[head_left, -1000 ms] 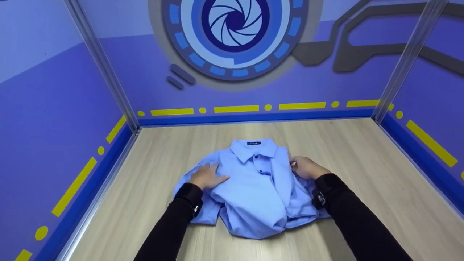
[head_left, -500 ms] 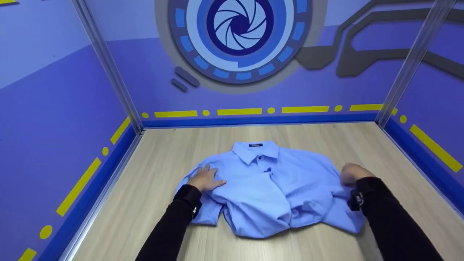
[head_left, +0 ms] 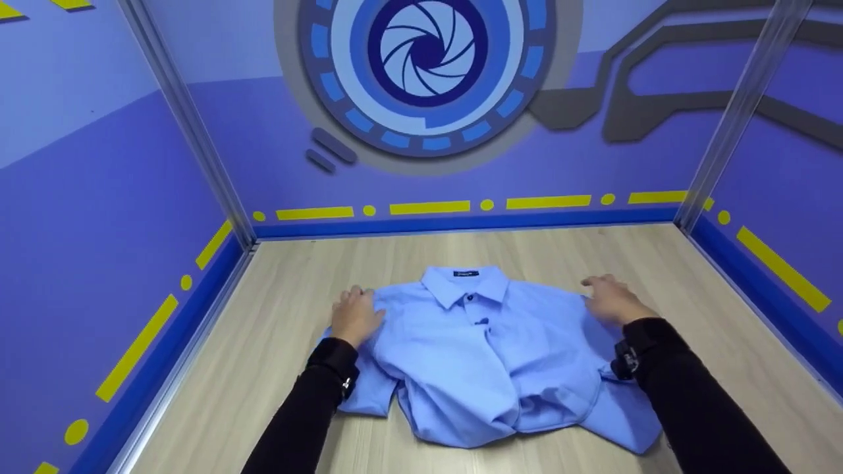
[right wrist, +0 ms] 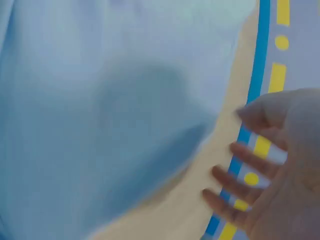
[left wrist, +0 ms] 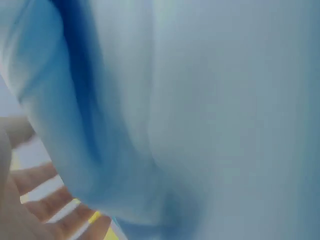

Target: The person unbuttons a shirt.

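Note:
A light blue collared shirt lies front up on the wooden table, its collar toward the back wall and its lower part bunched in soft folds. At the shirt's left shoulder edge is my left hand; the left wrist view shows its fingers spread along the fabric's edge, gripping nothing. My right hand hovers by the opposite shoulder, fingers loosely bent and apart from the cloth in the right wrist view. The right sleeve angles down toward the front.
The light wooden table is enclosed by a back wall and side walls with yellow markings. Metal posts stand at the corners. Wooden surface shows around the shirt.
The right hand first pulled the shirt's right side outward, spreading it flat, then let go and moved slightly back and left. The left hand slid up and outward to the shoulder edge.

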Demonstrator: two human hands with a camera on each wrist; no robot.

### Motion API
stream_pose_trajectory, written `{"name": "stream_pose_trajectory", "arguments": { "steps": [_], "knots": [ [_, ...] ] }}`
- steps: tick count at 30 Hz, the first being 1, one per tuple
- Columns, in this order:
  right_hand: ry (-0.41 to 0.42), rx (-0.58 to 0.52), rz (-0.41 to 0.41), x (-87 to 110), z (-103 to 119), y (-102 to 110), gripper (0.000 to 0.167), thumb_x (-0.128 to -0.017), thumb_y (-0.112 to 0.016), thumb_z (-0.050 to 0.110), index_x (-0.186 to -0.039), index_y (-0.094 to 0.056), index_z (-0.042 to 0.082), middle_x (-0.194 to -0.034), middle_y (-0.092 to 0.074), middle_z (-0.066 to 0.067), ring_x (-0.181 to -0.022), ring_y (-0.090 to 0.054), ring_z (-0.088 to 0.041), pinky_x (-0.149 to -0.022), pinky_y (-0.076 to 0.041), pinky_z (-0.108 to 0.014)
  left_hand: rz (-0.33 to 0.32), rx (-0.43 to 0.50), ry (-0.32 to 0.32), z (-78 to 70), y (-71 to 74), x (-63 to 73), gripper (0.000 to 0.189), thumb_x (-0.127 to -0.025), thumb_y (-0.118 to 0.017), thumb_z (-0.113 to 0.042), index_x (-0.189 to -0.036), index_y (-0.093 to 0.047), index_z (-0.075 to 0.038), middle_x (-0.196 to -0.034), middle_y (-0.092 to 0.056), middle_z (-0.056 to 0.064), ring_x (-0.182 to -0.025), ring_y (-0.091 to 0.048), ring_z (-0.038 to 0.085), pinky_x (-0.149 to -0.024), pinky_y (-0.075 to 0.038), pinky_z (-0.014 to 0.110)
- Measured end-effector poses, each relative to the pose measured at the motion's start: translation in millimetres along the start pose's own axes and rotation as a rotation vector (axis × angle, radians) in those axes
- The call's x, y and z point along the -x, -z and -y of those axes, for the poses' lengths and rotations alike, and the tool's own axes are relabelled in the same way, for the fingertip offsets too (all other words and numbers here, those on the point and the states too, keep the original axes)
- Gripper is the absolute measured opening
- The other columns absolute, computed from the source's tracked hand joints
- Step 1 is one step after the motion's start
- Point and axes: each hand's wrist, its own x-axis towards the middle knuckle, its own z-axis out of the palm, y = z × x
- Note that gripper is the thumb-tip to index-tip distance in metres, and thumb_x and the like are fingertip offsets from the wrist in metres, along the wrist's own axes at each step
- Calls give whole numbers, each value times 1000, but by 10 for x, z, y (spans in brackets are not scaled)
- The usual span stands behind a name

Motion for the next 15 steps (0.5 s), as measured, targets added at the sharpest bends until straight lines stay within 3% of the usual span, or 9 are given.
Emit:
{"name": "stream_pose_trajectory", "arguments": {
  "steps": [3, 7, 12, 15],
  "knots": [
    [86, 25, -15, -97, 94, -159, 54, -100, -54, 18, -144, -41, -12, -141, -39, -40, -130, -35, -60, -106, -32, -67, 6, -31, 84, 97, -29, -31, 52, -90, -74, -26, -131, -61, 3, -122, -59, 24, -116, -52, 43, -96, -41, 59],
    [118, 42, -16, -153, 223, -320, 56, -101, -58, 22, -140, -42, -16, -136, -48, -39, -128, -43, -56, -106, -36, -63, 24, 57, 139, 180, -79, -55, 47, -91, -73, -19, -129, -61, 4, -124, -63, 25, -117, -56, 44, -100, -42, 57],
    [100, -19, -31, -202, 335, -449, 36, -101, -59, 22, -122, -56, -6, -115, -63, -29, -105, -62, -44, -90, -48, -55, -4, 217, 151, 181, -57, -109, 31, -96, -67, -17, -119, -69, 3, -120, -68, 20, -114, -62, 38, -98, -48, 49],
    [63, -63, -79, -240, 363, -409, 20, -98, -60, 17, -107, -59, -1, -103, -65, -23, -90, -62, -37, -81, -49, -52, -40, 267, 159, 177, 29, -159, 28, -97, -65, -16, -119, -70, 0, -121, -68, 18, -115, -62, 36, -99, -48, 47]
  ]
}}
